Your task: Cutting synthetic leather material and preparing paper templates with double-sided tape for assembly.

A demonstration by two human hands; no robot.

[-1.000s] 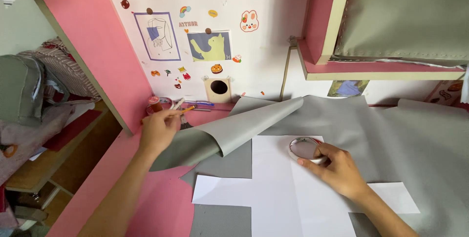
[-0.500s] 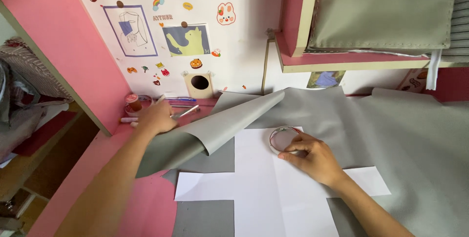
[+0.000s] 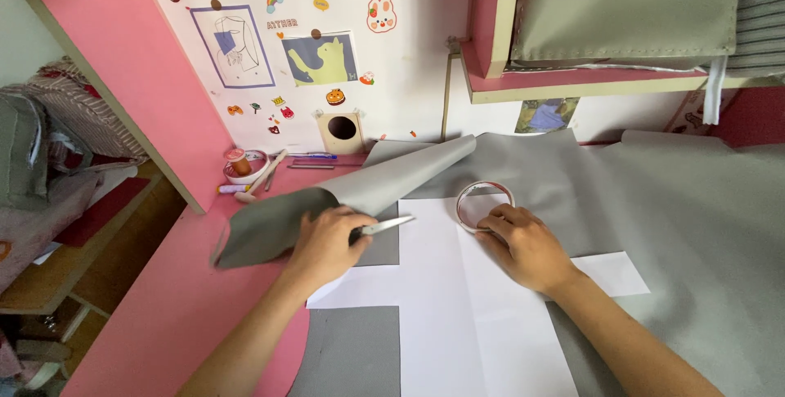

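Tape ring (image 3: 484, 205) lies on paper (image 3: 458, 307), right of pen (image 3: 386, 225)

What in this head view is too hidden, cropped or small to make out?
- Left hand: its fingers hide most of the slim silver tool, so its kind is unclear.
- Tape ring: right hand covers its near edge.
- White paper cross: bottom edge cuts it off.
- Small dish on the pink desk: contents too small to identify.

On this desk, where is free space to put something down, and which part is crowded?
Free patches: the pink desk surface left of the left hand, below the rolled grey fabric; the white paper between both forearms; the flat grey fabric right of the right hand. Crowded: the back left corner by the wall, with a small dish and pens.
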